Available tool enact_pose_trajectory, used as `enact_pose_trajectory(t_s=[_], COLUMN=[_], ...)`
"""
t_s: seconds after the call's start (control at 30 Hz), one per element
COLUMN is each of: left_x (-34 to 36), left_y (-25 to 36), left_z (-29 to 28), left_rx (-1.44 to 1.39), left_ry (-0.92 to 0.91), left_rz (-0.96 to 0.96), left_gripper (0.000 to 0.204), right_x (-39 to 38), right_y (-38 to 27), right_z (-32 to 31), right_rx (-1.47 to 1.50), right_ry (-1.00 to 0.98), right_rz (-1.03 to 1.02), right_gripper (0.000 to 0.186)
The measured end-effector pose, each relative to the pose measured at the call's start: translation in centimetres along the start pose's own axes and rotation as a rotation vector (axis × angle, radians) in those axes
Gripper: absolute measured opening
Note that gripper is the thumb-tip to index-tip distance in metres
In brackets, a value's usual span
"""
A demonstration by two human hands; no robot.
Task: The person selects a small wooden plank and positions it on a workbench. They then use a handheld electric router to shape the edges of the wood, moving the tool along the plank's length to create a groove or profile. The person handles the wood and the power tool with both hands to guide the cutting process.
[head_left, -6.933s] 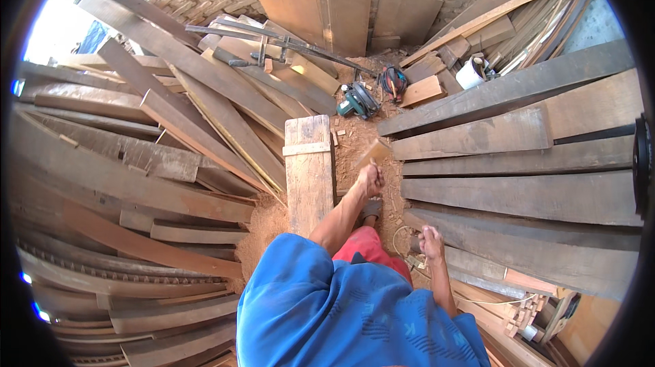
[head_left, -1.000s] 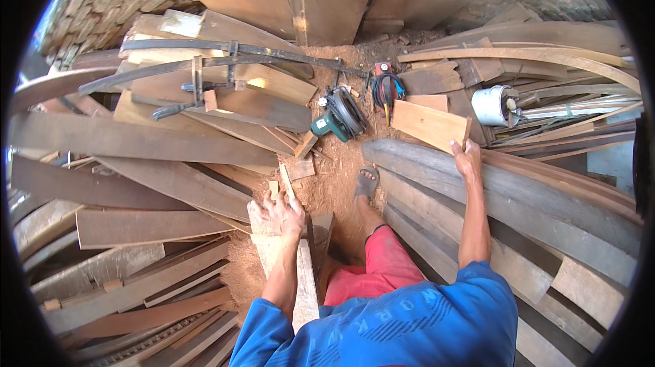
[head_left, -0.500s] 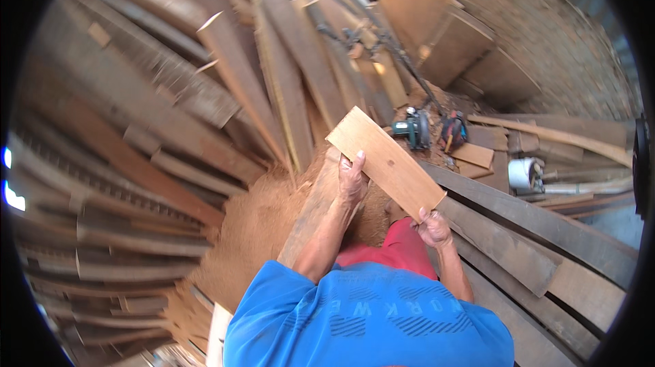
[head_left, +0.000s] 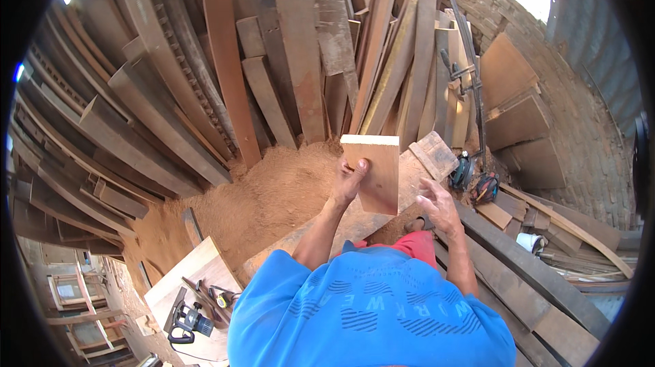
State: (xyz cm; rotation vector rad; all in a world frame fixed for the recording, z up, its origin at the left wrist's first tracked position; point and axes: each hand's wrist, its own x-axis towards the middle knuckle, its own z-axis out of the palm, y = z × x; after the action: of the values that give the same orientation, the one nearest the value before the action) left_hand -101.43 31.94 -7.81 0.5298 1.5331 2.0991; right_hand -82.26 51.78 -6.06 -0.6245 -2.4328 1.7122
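Observation:
My left hand [head_left: 349, 181] grips a short flat wooden board [head_left: 379, 179] by its left edge, with the thumb across its face. The board is tilted, so its pale cut end shows along the top. To the right of it my right hand [head_left: 440, 208] is raised, fingers apart, holding nothing. Below both hands runs a long wooden bench plank [head_left: 307, 228], with a crosswise strip of wood [head_left: 424, 161] near its far end.
Sawdust [head_left: 266, 189] covers the ground ahead. Tall planks [head_left: 293, 39] lean at the back. Power tools [head_left: 486, 188] lie beyond the bench's right end. At lower left, a pale board [head_left: 198, 268] bears a corded power tool [head_left: 191, 319]. Long timbers [head_left: 518, 264] lie right.
My right hand has let go of the board's near end and opened. The board has swung steeper, staying in my left hand. The whole view has turned, bringing the lower-left tools into sight.

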Motion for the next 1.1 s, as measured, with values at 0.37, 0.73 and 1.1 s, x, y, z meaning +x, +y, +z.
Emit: enact_pose_trajectory(t_s=[0.37,0.73,1.1], left_x=[-1.4,-5.7,-13.6], left_y=[2.6,2.8,0.0], left_z=[-5.7,-12.5,-14.0], left_rx=[-0.602,-0.614,-0.019], left_ry=[0.318,0.541,0.382], left_rz=[0.024,0.112,-0.239], left_gripper=[0.041,0.022,0.053], right_x=[1.7,-0.8,2.2], right_y=[-8.6,-7.2,-0.6], right_z=[10.1,15.8,19.1], right_rx=[-0.271,-0.001,0.063], right_ry=[-0.204,-0.248,-0.391], right_rz=[-0.211,-0.112,-0.094], right_gripper=[0.034,0.027,0.028])
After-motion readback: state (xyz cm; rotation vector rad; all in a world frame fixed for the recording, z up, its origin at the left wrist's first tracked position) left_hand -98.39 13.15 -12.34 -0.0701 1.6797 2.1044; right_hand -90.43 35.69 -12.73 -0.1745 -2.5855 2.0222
